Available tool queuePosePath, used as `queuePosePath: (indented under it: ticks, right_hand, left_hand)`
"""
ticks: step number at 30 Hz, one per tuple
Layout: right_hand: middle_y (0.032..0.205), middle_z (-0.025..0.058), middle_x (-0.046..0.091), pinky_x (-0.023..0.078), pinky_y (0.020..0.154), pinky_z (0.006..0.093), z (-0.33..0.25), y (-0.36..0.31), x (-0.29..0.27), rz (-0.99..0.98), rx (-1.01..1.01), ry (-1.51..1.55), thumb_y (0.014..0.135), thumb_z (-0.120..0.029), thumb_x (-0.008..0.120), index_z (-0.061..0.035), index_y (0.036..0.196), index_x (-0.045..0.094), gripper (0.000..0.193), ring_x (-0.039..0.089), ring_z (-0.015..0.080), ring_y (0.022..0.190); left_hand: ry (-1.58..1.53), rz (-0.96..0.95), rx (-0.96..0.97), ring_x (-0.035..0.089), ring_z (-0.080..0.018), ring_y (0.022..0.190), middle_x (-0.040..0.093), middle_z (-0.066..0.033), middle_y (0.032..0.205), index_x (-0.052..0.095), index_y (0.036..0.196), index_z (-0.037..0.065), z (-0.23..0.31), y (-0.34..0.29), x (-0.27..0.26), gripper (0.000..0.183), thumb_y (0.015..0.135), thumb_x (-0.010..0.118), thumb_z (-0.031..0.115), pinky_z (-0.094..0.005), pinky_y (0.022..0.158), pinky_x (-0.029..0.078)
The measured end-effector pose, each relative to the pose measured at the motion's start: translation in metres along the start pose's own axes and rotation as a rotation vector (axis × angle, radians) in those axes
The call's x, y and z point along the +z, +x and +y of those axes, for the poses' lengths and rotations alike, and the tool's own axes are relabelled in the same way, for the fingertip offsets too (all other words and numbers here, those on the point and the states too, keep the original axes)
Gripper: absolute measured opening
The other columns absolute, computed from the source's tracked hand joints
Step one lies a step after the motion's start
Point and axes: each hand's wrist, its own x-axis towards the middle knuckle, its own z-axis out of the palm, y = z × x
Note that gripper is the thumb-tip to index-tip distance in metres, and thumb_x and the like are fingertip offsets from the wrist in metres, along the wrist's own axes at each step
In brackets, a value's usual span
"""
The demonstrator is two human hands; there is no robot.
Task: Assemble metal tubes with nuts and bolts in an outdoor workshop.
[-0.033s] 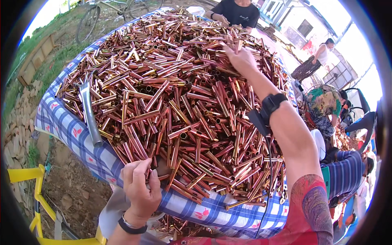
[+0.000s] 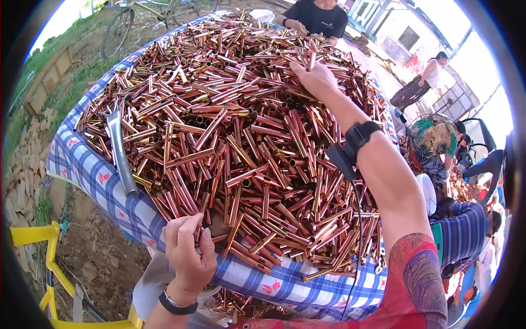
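Note:
A big heap of short copper-coloured metal tubes (image 2: 246, 137) covers a table with a blue-and-white checked cloth (image 2: 82, 156). My right hand (image 2: 318, 81) reaches to the far right part of the heap, its fingers curled around a tube (image 2: 312, 61) that sticks up between them. Near the front left edge of the heap is my left hand (image 2: 189, 255), thumb and fingertips closed together beside the tubes. Whatever it may be pinching is too small to make out. A curved grey metal piece (image 2: 120, 156) lies on the left side of the heap.
A person in a black shirt (image 2: 318, 19) stands across the table. At the right, a person in a striped top (image 2: 464, 233) and others work low down. A yellow metal frame (image 2: 52, 257) stands at lower left. A cable (image 2: 359, 236) hangs from my right wrist.
My right hand has shifted slightly left over the far part of the heap, fingers still curled. The left hand stays in the same place.

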Motion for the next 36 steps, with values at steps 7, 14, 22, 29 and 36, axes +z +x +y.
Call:
queuePosePath:
  ticks: [7,14,22,29,36]
  right_hand:
    - [0.108,0.021,0.064,0.047,0.09,0.0399,-0.044,0.013,0.019,0.025,-0.1,-0.079,0.082,-0.046,0.051,0.0009,0.104,0.065,0.054,0.061,0.0322,0.105]
    - [0.105,0.022,0.064,0.048,0.091,0.037,-0.162,-0.007,0.084,0.096,-0.218,0.012,0.078,-0.053,0.058,-0.0023,0.114,0.058,0.062,0.061,0.0333,0.102]
    - [0.122,0.0231,0.057,0.041,0.098,0.0387,-0.096,0.006,0.025,0.121,-0.398,0.215,0.079,-0.051,0.065,0.002,0.129,0.048,0.075,0.055,0.0316,0.114]
    - [0.115,0.0254,0.06,0.043,0.094,0.044,0.05,0.02,-0.017,0.142,0.23,-0.284,0.085,-0.051,0.053,0.0043,0.117,0.057,0.064,0.057,0.0369,0.11]
    - [0.114,0.0287,0.059,0.044,0.092,0.0413,0.059,0.03,0.008,0.155,0.252,-0.183,0.08,-0.064,0.053,0.0096,0.118,0.054,0.083,0.058,0.0375,0.109]
  left_hand:
    - [-0.043,-0.051,-0.073,0.054,-0.0281,0.083,0.058,-0.0111,0.091,0.057,0.106,0.003,0.004,-0.001,0.002,0.029,0.077,0.06,0.002,-0.0384,0.076,0.039]
    - [-0.103,-0.092,-0.156,0.053,-0.0277,0.083,0.057,-0.0098,0.09,0.057,0.107,0.004,0.001,-0.006,-0.001,0.03,0.077,0.06,0.002,-0.0383,0.077,0.039]
    - [-0.003,-0.055,-0.032,0.052,-0.0267,0.083,0.057,-0.0095,0.09,0.057,0.108,0.004,-0.003,-0.002,0.0,0.032,0.076,0.06,0.002,-0.0383,0.076,0.038]
    - [-0.005,-0.008,0.001,0.052,-0.0245,0.081,0.056,-0.0075,0.088,0.057,0.108,0.004,-0.002,0.0,-0.001,0.034,0.074,0.061,0.001,-0.0363,0.073,0.036]
    - [-0.006,-0.038,0.001,0.052,-0.026,0.083,0.056,-0.0093,0.09,0.057,0.108,0.003,0.003,0.001,0.0,0.035,0.073,0.062,0.003,-0.0376,0.074,0.036]
